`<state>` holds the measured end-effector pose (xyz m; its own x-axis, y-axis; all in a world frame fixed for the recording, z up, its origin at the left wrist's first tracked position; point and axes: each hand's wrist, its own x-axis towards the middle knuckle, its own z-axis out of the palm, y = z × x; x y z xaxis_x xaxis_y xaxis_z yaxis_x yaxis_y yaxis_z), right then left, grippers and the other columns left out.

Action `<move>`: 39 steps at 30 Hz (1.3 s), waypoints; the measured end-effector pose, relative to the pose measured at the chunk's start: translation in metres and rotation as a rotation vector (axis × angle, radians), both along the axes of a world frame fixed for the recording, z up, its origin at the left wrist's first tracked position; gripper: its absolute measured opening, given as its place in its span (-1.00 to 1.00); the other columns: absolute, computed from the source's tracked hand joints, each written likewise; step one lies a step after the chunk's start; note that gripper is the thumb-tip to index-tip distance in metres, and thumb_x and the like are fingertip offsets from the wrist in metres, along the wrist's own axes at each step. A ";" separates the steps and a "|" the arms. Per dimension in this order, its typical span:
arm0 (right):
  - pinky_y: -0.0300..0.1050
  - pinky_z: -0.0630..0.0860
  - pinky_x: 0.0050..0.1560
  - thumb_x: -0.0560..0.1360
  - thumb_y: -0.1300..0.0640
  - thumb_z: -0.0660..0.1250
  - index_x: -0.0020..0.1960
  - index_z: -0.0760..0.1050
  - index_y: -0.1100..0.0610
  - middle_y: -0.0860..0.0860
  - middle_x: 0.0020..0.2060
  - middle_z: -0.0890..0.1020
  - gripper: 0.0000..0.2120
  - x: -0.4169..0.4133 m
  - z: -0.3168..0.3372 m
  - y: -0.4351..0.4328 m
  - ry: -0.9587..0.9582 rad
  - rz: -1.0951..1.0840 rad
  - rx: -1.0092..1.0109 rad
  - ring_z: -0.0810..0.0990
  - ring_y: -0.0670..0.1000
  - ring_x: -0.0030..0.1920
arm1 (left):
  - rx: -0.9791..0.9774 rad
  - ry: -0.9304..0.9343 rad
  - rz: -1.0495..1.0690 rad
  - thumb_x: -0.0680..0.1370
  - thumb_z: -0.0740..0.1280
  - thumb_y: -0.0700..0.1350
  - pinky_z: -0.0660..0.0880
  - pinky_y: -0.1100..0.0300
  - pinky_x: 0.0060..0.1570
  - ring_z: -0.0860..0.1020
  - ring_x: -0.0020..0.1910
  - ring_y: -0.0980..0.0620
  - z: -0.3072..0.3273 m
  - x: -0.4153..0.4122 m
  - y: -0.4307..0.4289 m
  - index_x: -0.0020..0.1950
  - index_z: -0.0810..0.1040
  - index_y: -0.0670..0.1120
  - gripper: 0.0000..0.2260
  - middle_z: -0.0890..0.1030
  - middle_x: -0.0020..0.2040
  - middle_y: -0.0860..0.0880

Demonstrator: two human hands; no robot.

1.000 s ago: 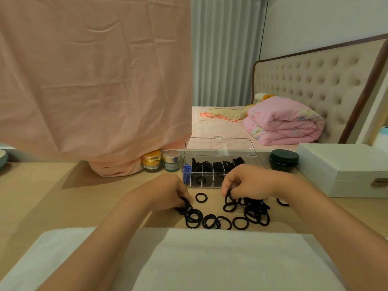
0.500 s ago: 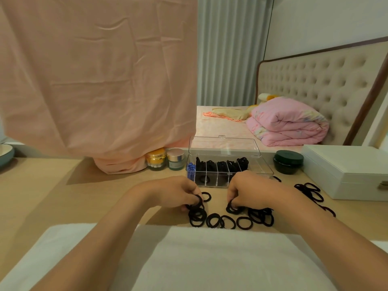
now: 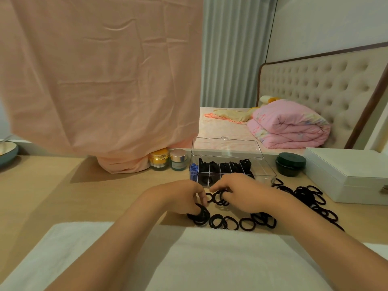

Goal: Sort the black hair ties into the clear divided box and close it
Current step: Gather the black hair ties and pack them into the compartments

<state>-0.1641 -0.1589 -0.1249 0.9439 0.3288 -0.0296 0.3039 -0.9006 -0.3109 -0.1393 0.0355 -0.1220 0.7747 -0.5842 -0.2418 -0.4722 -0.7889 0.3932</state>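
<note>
Gathering loose ties, the left hand (image 3: 180, 198) pinched a small stack of black hair ties (image 3: 199, 215) and the right hand (image 3: 241, 192) curled closed on a few more, presumably to carry a batch. At 12 o'clock the clear divided box (image 3: 262, 171) stood lid-up, back cells full; more ties trailed toward 3 o'clock. No jar label was legible.

1. Pink cloth (image 3: 100, 80) hangs over the desk (image 3: 42, 192)
2. Gold jar (image 3: 159, 159) touches silver-lidded jar (image 3: 178, 159)
3. Dark jar (image 3: 290, 164) beside white case (image 3: 346, 175)
4. Folded pink quilt (image 3: 287, 124) on the bed (image 3: 222, 127)
5. White towel (image 3: 189, 259) at near edge
</note>
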 end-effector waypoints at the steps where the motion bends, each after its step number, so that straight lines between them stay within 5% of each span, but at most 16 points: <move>1: -0.18 0.43 0.28 0.65 0.21 0.22 0.44 0.50 -0.09 -0.08 0.35 0.52 -0.59 0.001 -0.004 0.004 0.004 0.018 -0.026 0.52 -0.02 0.31 | 0.015 -0.024 -0.007 0.56 0.37 -0.19 0.37 0.32 -0.20 0.47 -0.14 0.17 0.000 0.000 -0.001 0.22 0.60 0.04 -0.74 0.48 -0.12 0.18; 4: -0.10 0.46 0.17 0.66 0.16 0.21 0.45 0.50 -0.07 -0.05 0.14 0.47 -0.62 0.005 -0.017 0.012 -0.008 0.049 -0.136 0.52 0.05 0.18 | 0.048 -0.086 -0.043 0.55 0.39 -0.19 0.40 0.34 -0.13 0.52 -0.10 0.16 0.001 -0.002 -0.001 0.19 0.66 0.08 -0.74 0.58 -0.05 0.15; 9: -0.26 0.39 -0.01 0.62 0.15 0.32 0.29 0.63 0.07 -0.03 0.13 0.53 -0.73 0.006 -0.014 0.012 -0.092 0.031 -0.192 0.53 -0.05 0.02 | 0.076 -0.141 -0.045 0.57 0.39 -0.14 0.41 0.31 -0.05 0.54 0.04 0.09 0.000 0.000 0.001 0.22 0.66 0.02 -0.76 0.64 0.17 0.05; 15: -0.19 0.57 -0.02 0.57 0.03 0.37 0.06 0.61 -0.01 -0.11 -0.02 0.58 -0.91 -0.004 0.001 0.002 -0.063 0.009 -0.051 0.58 -0.07 -0.07 | -0.076 -0.113 0.028 0.63 0.30 -0.09 0.42 0.27 0.01 0.53 0.06 0.06 -0.002 0.007 0.007 0.15 0.52 0.05 -0.88 0.57 0.07 0.04; 19: -0.26 0.62 -0.25 0.54 0.11 0.44 0.02 0.66 -0.01 -0.06 -0.19 0.73 -0.92 -0.008 0.021 -0.007 0.090 -0.068 0.148 0.66 -0.15 -0.31 | -0.309 0.145 0.184 0.58 0.36 -0.14 0.52 0.26 -0.07 0.59 -0.05 0.09 -0.002 0.012 0.015 0.08 0.49 0.05 -0.86 0.61 0.06 -0.01; 24: -0.32 0.54 -0.26 0.54 0.15 0.44 0.07 0.72 -0.02 -0.10 -0.17 0.74 -0.84 -0.019 0.041 -0.013 0.306 -0.038 0.028 0.61 -0.24 -0.35 | -0.295 0.397 0.214 0.56 0.39 -0.11 0.47 0.26 -0.28 0.53 -0.18 0.05 -0.004 0.013 0.018 0.17 0.58 0.02 -0.81 0.68 0.08 -0.10; 31: -0.28 0.55 -0.27 0.55 0.23 0.43 0.10 0.70 0.15 0.06 -0.20 0.75 -0.85 -0.026 0.055 -0.001 0.385 -0.062 0.615 0.65 -0.14 -0.31 | -0.656 0.375 0.297 0.54 0.45 -0.15 0.62 0.13 0.02 0.68 0.00 0.01 -0.006 0.012 0.007 0.08 0.69 -0.03 -0.87 0.74 -0.01 -0.04; 39: -0.23 0.62 -0.34 0.52 0.30 0.44 0.01 0.69 0.15 0.17 -0.20 0.75 -0.89 -0.018 0.043 0.002 0.179 -0.310 0.761 0.67 0.00 -0.38 | -1.003 0.735 0.220 0.60 0.34 -0.18 0.65 0.13 0.01 0.65 0.06 -0.05 0.007 0.003 0.002 0.25 0.63 -0.20 -0.75 0.66 0.19 -0.24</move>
<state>-0.1820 -0.1566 -0.0821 0.9970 0.0461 -0.0630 -0.0348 -0.4599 -0.8873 -0.1363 0.0373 -0.1148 0.7497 -0.6363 -0.1817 0.2146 -0.0261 0.9764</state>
